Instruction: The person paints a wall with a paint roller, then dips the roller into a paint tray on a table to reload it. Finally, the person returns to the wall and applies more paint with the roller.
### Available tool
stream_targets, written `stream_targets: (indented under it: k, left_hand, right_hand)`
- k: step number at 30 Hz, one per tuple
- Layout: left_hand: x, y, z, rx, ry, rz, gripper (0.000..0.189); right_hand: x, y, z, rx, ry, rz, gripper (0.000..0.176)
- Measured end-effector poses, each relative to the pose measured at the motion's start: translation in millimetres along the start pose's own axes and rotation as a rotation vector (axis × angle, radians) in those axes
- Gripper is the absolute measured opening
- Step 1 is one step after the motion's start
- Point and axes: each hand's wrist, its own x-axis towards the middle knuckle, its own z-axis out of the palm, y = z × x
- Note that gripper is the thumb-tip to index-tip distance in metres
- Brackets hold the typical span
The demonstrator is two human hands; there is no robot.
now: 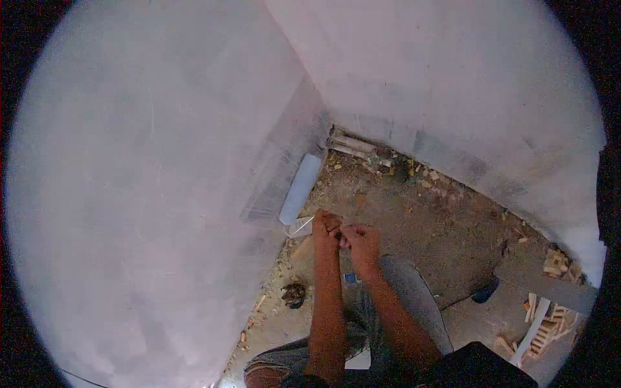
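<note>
A paint roller with a long pale sleeve (300, 189) lies against the lower part of the left wall, close to the corner. Its thin wire frame (301, 227) runs from the sleeve's near end to my left hand (326, 224), whose fingers are closed around the handle. My right hand (360, 243) is closed too, right beside the left one, seemingly on the same handle; the fingers cover most of it. Both forearms reach forward over my bent knees.
Pale walls (149, 161) (453, 58) meet in a corner, with darker patches low down. Debris and pipe-like pieces (352, 143) line the dirt floor (414, 220). Right, there are wood scraps (550, 333), a grey board (543, 288) and a dark blue object (485, 291).
</note>
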Motion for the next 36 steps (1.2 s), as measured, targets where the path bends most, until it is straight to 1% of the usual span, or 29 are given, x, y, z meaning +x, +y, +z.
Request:
stream_targets:
  k: [2, 4, 7, 10, 13, 14, 16, 17, 19, 21, 22, 23, 25, 26, 29, 31, 32, 34, 35, 36]
  left_hand:
    - [7, 0, -1, 0.013, 0.022, 0.01, 0.022]
    - [1, 9, 3, -0.289, -0.029, -0.134, 0.023]
    - [-26, 25, 18, -0.366, -0.03, -0.1, 0.024]
    - [-52, 41, 36, -0.448, -0.017, -0.047, 0.025]
    - [-16, 6, 26, -0.429, 0.005, -0.056, 0.026]
    - [-9, -2, 29, -0.4, 0.079, 0.008, 0.028]
    - [-20, -4, 35, -0.067, 0.164, 0.173, 0.028]
    - [-26, -3, 37, 0.098, 0.203, 0.253, 0.027]
    - [-22, -6, 16, -0.121, 0.054, 0.122, 0.026]
    - [-23, 0, 8, -0.264, -0.039, 0.037, 0.025]
    - [-28, 7, 15, -0.308, -0.059, 0.024, 0.025]
    - [-36, 16, 23, -0.353, -0.078, 0.014, 0.025]
    - [-72, 49, 61, -0.325, 0.002, -0.012, 0.025]
    - [-82, 60, 72, -0.309, 0.036, -0.025, 0.025]
    - [-83, 71, 63, -0.416, -0.085, -0.038, 0.024]
    - [-86, 67, 64, -0.409, -0.075, -0.039, 0.025]
    - [-88, 65, 68, -0.407, -0.073, -0.037, 0.025]
    - [-67, 46, 54, -0.447, -0.027, 0.038, 0.026]
    - [-59, 39, 51, -0.47, -0.006, 0.073, 0.027]
    - [-60, 38, 55, -0.444, 0.063, 0.029, 0.026]
  right_hand:
    - [7, 2, 1, 0.015, -0.03, -0.024, 0.025]
    - [-3, -14, -1, 0.023, -0.085, -0.054, 0.024]
    - [-37, -61, -5, 0.088, -0.053, 0.045, 0.024]
    - [-44, -59, -10, 0.216, -0.007, -0.009, 0.023]
    - [-8, -17, -22, 0.4, 0.043, -0.102, 0.023]
    - [2, -9, -21, 0.285, 0.07, -0.064, 0.024]
    - [9, 0, -13, 0.054, 0.131, 0.026, 0.027]
    - [6, 2, -11, 0.054, 0.107, 0.015, 0.027]
    - [-1, 0, -6, 0.058, 0.06, -0.012, 0.029]
    - [-13, -8, -11, 0.274, 0.094, -0.017, 0.03]
    - [-19, -15, -12, 0.378, 0.105, -0.017, 0.031]
    - [-26, -24, -11, 0.395, 0.077, -0.062, 0.032]
    - [-37, -48, -8, 0.431, 0.022, -0.153, 0.033]
    - [-45, -58, -6, 0.434, 0.009, -0.133, 0.033]
    - [-55, -73, -1, 0.436, -0.027, -0.088, 0.034]
    - [-56, -71, -2, 0.427, -0.058, -0.081, 0.033]
    - [-53, -67, -2, 0.386, -0.022, -0.093, 0.029]
    - [-44, -59, -5, 0.299, 0.047, -0.127, 0.023]
    - [-41, -62, -10, 0.05, 0.039, -0.216, 0.021]
    - [-38, -67, -18, -0.203, 0.031, -0.305, 0.022]
